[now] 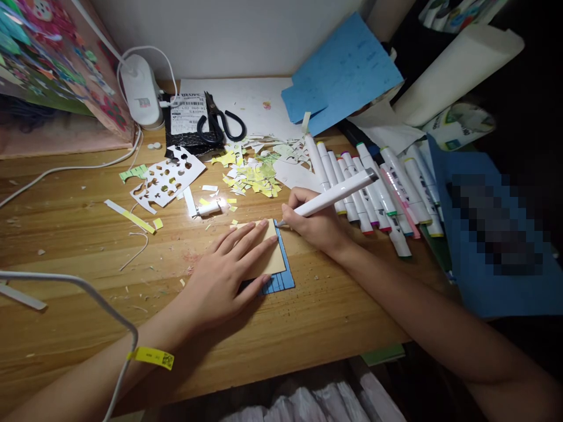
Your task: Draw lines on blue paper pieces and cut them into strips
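Note:
My left hand (233, 264) lies flat with its fingers spread on a cream-coloured card (276, 256). Under that card is a blue card (285, 278) with dark lines along its right and lower edges. The cream card hides most of the blue one. In my right hand (314, 225) is a white marker (336, 194), gripped near its tip. That tip touches or nearly touches the strip of blue card showing by the cream card's upper right corner.
Several markers (367, 187) lie to the right. Behind my hands are paper scraps (255, 173), black-handled scissors (217, 126) and a hole-punched white sheet (169, 181). Blue paper (343, 70) leans at the back. A grey cable (101, 299) crosses the left foreground.

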### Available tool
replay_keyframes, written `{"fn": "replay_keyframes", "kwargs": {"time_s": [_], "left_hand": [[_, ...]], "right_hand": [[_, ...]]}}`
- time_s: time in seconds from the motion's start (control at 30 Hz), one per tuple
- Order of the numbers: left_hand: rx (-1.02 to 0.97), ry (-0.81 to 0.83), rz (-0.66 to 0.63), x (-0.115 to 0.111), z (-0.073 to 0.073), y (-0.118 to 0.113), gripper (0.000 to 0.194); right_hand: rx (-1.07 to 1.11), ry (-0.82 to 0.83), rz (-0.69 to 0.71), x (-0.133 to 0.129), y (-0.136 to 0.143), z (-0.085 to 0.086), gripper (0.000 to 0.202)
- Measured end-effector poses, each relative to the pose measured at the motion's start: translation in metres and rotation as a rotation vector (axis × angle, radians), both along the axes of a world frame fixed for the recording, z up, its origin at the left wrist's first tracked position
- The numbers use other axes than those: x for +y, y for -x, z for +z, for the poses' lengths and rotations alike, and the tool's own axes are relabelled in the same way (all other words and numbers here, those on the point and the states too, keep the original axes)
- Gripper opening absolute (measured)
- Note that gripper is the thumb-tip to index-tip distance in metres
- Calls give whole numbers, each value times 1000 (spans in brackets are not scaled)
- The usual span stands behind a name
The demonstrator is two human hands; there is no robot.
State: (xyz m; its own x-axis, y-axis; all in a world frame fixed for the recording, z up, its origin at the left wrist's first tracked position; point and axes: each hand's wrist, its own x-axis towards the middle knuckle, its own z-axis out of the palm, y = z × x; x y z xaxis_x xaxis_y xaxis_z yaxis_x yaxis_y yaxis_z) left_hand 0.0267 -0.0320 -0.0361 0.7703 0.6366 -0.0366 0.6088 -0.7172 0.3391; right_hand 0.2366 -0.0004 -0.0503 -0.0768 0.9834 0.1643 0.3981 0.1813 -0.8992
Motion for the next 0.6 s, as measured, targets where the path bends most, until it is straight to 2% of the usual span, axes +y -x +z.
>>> {"fn": "replay_keyframes", "kwargs": {"time_s": [0.6], "left_hand": [[10,-13,9,0,0,-1,59]], "right_hand": [[-24,-12,18,-1,-1,-2,29]]}}
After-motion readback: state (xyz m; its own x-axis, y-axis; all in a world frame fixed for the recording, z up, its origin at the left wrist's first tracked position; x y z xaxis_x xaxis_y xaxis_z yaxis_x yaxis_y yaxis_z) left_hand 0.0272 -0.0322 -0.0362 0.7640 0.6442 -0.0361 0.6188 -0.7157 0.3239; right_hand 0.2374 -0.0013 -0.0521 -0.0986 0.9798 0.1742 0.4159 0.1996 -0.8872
